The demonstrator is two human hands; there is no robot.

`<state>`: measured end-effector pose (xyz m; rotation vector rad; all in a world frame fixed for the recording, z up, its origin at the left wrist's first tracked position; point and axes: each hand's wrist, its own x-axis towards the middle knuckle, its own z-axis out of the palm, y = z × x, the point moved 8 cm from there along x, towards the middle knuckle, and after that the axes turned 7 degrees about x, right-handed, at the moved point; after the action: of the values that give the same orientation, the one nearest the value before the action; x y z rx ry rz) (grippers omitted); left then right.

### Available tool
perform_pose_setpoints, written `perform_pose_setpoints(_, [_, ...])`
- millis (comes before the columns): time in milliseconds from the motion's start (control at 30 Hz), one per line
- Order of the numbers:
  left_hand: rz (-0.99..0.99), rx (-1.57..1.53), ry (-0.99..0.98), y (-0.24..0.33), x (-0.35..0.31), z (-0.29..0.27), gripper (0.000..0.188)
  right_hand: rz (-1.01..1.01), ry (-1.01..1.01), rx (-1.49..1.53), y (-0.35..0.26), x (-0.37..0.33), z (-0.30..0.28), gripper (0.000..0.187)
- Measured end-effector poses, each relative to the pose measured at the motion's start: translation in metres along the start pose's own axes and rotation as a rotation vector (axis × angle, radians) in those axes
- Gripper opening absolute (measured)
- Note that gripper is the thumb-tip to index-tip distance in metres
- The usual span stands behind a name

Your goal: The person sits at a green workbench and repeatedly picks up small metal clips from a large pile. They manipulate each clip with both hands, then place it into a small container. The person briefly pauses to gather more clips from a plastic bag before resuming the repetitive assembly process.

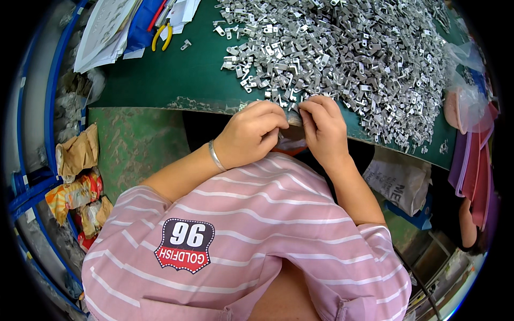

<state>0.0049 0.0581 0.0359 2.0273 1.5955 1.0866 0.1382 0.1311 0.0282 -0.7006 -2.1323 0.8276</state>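
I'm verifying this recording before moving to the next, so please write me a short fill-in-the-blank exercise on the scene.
1. The heap of small silver metal brackets lies on a flat table coloured ____.
2. The shiny metal bangle circles the person's ____ wrist.
3. The curved yellow-handled tool lies near loose white sheets of ____.
4. The pink fabric shirt is crossed by white ____.

Missing words: green; left; paper; stripes.

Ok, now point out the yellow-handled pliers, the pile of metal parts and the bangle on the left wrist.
Yellow-handled pliers (169, 35), head view: on one yellow handle.
Pile of metal parts (342, 59), head view: near its middle.
Bangle (215, 155), head view: on its visible band.
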Motion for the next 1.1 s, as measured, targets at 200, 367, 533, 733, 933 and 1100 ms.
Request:
perform_pose_setpoints(200, [0.008,0.242,0.099,0.005,0.017,0.006,0.027,0.488,0.047,0.696,0.036,-0.019,-0.003,0.009])
perform_pose_setpoints(367, [0.024,0.309,0.086,0.002,0.02,0.01,0.028,0.45,0.047,0.626,0.034,-0.018,-0.007,0.009])
perform_pose_setpoints(533, [0.019,0.311,0.072,0.001,0.019,0.012,0.024,0.128,-0.074,0.225,0.005,-0.006,-0.003,0.017])
perform_pose_setpoints(733, [0.12,0.146,0.03,0.012,0.001,0.006,0.015,0.081,-0.25,0.327,-0.006,-0.008,-0.001,0.016])
perform_pose_setpoints(933, [-0.069,0.185,0.216,-0.009,0.001,-0.017,0.027,-0.107,0.034,0.044,-0.019,0.014,0.006,0.019])
perform_pose_setpoints(1100, [-0.094,0.246,0.152,-0.017,0.018,-0.01,0.023,-0.029,0.022,0.044,-0.006,0.017,0.01,0.017])
